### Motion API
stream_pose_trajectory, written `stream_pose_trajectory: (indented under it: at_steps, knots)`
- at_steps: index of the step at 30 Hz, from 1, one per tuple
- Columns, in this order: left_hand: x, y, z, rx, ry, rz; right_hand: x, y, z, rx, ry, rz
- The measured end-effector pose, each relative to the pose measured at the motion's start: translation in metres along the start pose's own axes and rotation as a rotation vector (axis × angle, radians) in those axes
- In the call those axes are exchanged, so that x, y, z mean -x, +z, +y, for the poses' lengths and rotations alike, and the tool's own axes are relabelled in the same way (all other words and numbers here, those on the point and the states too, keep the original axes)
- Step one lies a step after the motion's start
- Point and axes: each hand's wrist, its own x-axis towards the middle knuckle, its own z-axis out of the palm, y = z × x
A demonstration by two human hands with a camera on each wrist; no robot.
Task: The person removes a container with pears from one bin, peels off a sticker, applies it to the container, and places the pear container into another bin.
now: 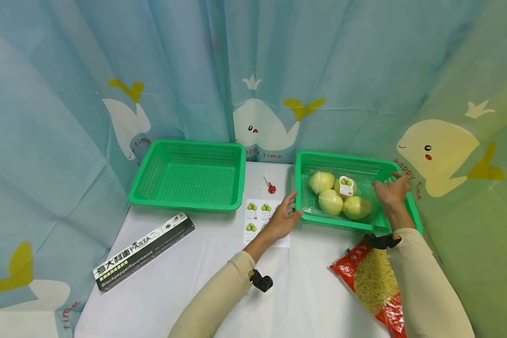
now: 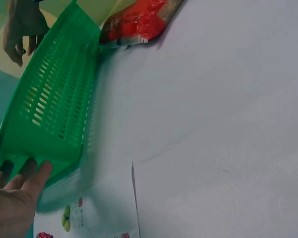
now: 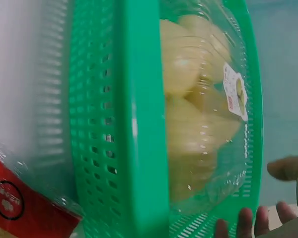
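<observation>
A green plastic basket [image 1: 346, 156] stands at the right, holding a clear plastic box [image 1: 365, 190] of pale green round fruits [image 1: 331, 202]. On the box's lid sits a white label [image 1: 346, 186] with a fruit picture. My left hand [image 1: 280, 223] touches the basket's left end; in the left wrist view its extended fingers [image 2: 37, 181] rest against the outer wall below the rim. Over the basket's right end is my right hand [image 1: 393, 192], thumb and fingers spread, holding nothing. The right wrist view shows it beyond the box, partly cut off by the frame.
Another green basket [image 1: 186, 185] is at the left. In front of it lies a black-and-white pasta box [image 1: 143, 251]. A red lollipop [image 1: 272, 188] and a sticker sheet [image 1: 253, 220] lie between the baskets. A red-and-clear pasta bag [image 1: 376, 281] lies under the right forearm.
</observation>
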Motion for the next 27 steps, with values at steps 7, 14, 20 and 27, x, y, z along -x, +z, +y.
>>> stream_pose_trajectory:
  at_steps: [7, 14, 20, 27]
  knots:
    - [-0.001, -0.001, -0.001, -0.010, 0.004, 0.007, 0.008, 0.015, 0.008, 0.177, -0.149, -0.222]
    - [-0.001, -0.002, 0.004, -0.026, -0.022, -0.002, 0.007, 0.026, 0.015, 0.290, -0.193, -0.157]
    - [0.000, -0.001, 0.007, -0.062, -0.033, -0.010, 0.008, 0.026, 0.018, 0.348, -0.176, -0.130]
    - [-0.001, -0.001, 0.008, -0.053, -0.043, -0.021, 0.008, 0.027, 0.018, 0.367, -0.162, -0.127]
